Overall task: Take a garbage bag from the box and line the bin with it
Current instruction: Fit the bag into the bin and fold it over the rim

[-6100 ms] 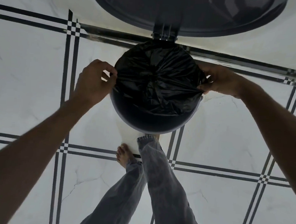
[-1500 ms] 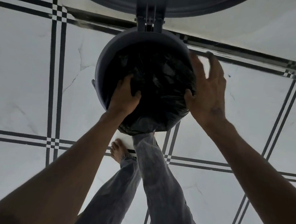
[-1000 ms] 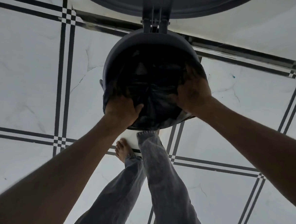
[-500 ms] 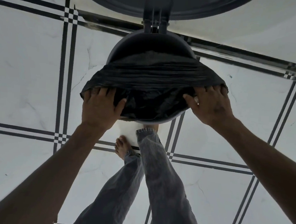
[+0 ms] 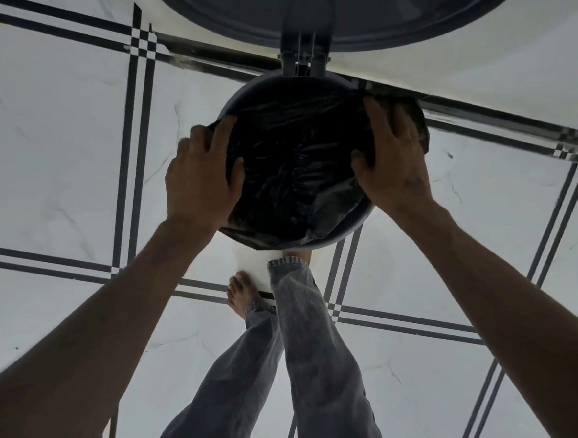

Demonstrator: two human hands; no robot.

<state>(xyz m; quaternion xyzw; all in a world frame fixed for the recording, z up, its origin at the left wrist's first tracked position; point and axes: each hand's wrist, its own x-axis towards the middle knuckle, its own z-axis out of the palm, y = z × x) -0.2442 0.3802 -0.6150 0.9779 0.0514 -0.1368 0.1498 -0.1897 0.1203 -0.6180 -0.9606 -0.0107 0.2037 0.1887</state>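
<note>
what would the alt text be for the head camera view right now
Seen from above, a person's left hand and right hand spread a black garbage bag over the rim of a round grey bin, whose hinged lid stands open. Below are the person's jeans and a bare foot on white tiled floor.
</note>
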